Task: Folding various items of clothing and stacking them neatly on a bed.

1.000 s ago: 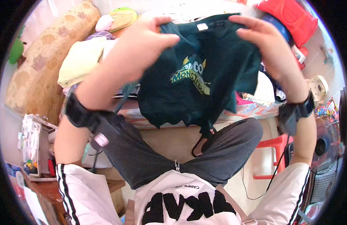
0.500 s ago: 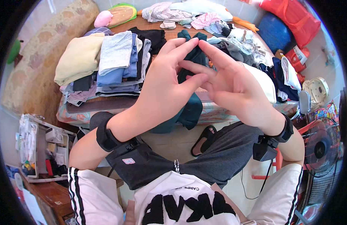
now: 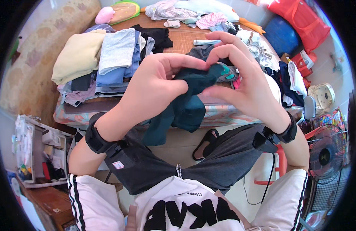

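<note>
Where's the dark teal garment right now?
In the head view it is at centre, bunched between the left hand and right hand; the dark teal garment hangs down before the table edge.

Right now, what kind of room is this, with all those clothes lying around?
Probably a bedroom at home. A bed with a woven mat carries folded clothes and a loose heap, a floor fan stands beside it, and both hands hold a dark green garment.
</note>
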The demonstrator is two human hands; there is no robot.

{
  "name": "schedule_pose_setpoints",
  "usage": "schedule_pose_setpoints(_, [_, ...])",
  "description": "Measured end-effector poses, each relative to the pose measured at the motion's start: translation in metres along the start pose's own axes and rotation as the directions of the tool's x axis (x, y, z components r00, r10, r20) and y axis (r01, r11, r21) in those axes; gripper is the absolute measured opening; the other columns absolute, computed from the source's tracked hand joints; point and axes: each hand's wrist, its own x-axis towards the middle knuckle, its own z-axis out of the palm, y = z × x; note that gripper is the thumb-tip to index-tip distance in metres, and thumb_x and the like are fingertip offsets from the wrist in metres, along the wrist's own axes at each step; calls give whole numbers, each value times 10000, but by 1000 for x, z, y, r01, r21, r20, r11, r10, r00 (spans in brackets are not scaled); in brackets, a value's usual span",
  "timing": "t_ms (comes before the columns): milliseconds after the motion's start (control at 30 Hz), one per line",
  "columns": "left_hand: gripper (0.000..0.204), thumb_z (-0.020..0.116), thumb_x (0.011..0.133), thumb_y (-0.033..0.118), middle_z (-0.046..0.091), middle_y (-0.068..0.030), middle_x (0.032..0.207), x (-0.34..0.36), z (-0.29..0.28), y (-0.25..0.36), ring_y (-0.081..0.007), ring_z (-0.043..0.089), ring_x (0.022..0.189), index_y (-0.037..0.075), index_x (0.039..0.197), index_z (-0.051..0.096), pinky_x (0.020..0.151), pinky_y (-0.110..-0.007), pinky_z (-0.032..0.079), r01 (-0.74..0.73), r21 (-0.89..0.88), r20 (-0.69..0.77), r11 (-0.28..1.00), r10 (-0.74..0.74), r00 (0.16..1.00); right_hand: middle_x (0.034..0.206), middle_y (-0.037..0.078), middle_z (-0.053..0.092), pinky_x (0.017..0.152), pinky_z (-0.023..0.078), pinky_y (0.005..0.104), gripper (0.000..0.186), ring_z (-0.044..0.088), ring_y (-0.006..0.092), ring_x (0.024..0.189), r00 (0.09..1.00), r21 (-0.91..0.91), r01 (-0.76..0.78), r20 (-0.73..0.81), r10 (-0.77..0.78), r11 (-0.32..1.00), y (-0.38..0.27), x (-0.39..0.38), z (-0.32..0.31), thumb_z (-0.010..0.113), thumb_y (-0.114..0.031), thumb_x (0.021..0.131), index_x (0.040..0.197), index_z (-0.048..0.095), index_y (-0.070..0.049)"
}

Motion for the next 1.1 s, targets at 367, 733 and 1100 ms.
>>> schedule_pose_setpoints(367, [334, 581, 751, -121, 599, -98, 1095, -2, -14, -8, -142, 562, 1007, -50, 1075, 610, 904, -269, 433, -196, -22, 106, 980, 198, 975, 1034, 77, 585, 831, 402, 263, 128, 518, 117, 984, 946, 550, -286, 295, 138, 784, 19, 13, -1, 637, -79, 837, 842, 516, -37])
schedule_pose_setpoints(733, [246, 705, 757, 73, 596, -62, 921, -5, -26, -34, -133, 549, 895, -37, 961, 620, 812, -274, 428, -251, 480, 80, 841, 243, 967, 816, -26, 588, 669, 426, 162, 127, 538, 13, 748, 972, 569, -216, 52, 227, 794, 29, 35, -16, 600, -169, 894, 919, 560, -50])
schedule_pose_setpoints(1100, [249, 718, 724, 142, 544, -147, 1062, -12, -30, -50, -308, 545, 948, -29, 890, 647, 827, -374, 430, -506, 484, 263, 714, 433, 862, 995, 35, 559, 847, 403, 219, 144, 529, 78, 929, 972, 678, -228, 118, 203, 698, 48, 33, -52, 507, -152, 934, 1026, 486, -43])
